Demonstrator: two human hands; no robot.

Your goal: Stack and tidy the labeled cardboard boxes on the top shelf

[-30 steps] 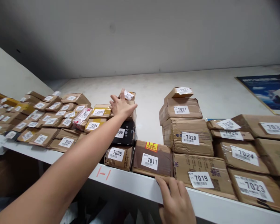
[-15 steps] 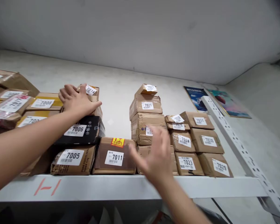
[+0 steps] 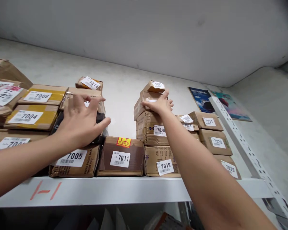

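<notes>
My right hand (image 3: 160, 104) reaches up to a brown cardboard box (image 3: 148, 95) high in the middle stack, fingers spread against its front and partly covering its label. On top of that box sits a small carton labelled 7027 (image 3: 156, 85). Farther left, my left hand (image 3: 79, 123) hovers with fingers bent and thumb apart, nothing in it. It blocks much of a black box (image 3: 101, 118) and part of a brown box (image 3: 85, 92) above it. The small carton 7014 (image 3: 90, 83) lies tilted on top of that stack.
A white metal shelf edge (image 3: 110, 191) runs below the boxes. Box 7011 (image 3: 120, 158) stands between the two stacks. More boxes, such as 7030 (image 3: 216, 142), are stacked at right beside a perforated upright (image 3: 244, 147). Yellow-taped boxes like 7004 (image 3: 31, 117) stand at left.
My left hand has come down and away from the carton 7014. My right hand has risen from in front of the lower boxes to the upper box under 7027.
</notes>
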